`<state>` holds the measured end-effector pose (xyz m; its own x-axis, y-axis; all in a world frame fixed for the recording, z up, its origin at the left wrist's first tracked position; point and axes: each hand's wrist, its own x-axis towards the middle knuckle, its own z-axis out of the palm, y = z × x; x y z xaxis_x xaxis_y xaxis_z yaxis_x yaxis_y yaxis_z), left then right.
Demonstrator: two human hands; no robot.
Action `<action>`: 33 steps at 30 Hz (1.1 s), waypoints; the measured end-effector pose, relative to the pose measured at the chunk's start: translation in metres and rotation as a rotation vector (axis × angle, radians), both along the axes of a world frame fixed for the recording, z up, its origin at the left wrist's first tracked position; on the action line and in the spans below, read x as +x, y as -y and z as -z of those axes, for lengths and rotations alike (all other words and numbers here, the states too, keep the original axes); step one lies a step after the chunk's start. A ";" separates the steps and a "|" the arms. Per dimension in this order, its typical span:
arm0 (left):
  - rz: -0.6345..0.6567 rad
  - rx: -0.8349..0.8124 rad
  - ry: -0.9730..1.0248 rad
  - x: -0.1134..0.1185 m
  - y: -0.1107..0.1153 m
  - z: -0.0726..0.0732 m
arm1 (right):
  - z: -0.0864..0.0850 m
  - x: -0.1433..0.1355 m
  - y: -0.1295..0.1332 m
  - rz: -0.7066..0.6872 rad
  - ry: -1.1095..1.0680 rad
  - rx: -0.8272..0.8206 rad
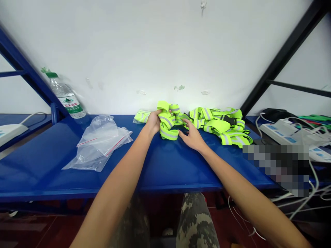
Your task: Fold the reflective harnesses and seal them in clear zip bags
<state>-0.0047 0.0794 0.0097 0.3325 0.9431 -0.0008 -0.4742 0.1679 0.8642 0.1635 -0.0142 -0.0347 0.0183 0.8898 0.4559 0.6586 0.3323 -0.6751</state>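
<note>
My left hand (154, 122) grips a neon-yellow reflective strap (167, 121) with a grey stripe, which hangs in loose loops above the blue table. Just right of those loops is my right hand (191, 137), its thumb and fingers apart and its fingertips close to the strap. Behind and right of it lies a heap of more yellow reflective straps (219, 124) with a black buckle (229, 120). A yellow strap packed in a clear bag (141, 116) rests behind my left hand.
Clear zip bags (99, 144) with red seals lie on the blue table (165, 168) at left. A water bottle (68, 98) leans by the wall. Power strips (281, 132) and tangled white cables (314, 172) are at right, near a blurred-out patch.
</note>
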 end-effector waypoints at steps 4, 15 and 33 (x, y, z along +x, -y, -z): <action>0.077 -0.067 0.087 -0.004 0.012 -0.012 | -0.012 -0.004 0.008 0.073 -0.009 -0.014; 0.268 -0.036 0.053 -0.012 0.022 -0.013 | -0.031 -0.015 -0.026 -0.085 -0.571 -0.087; -1.096 0.543 -0.878 -0.033 0.012 -0.011 | -0.067 0.061 -0.014 0.625 -0.147 0.726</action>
<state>-0.0376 0.0676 0.0211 -0.4381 0.6684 0.6011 0.5375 -0.3412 0.7711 0.2250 -0.0004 0.0319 0.4935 0.2028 0.8458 0.7833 0.3191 -0.5335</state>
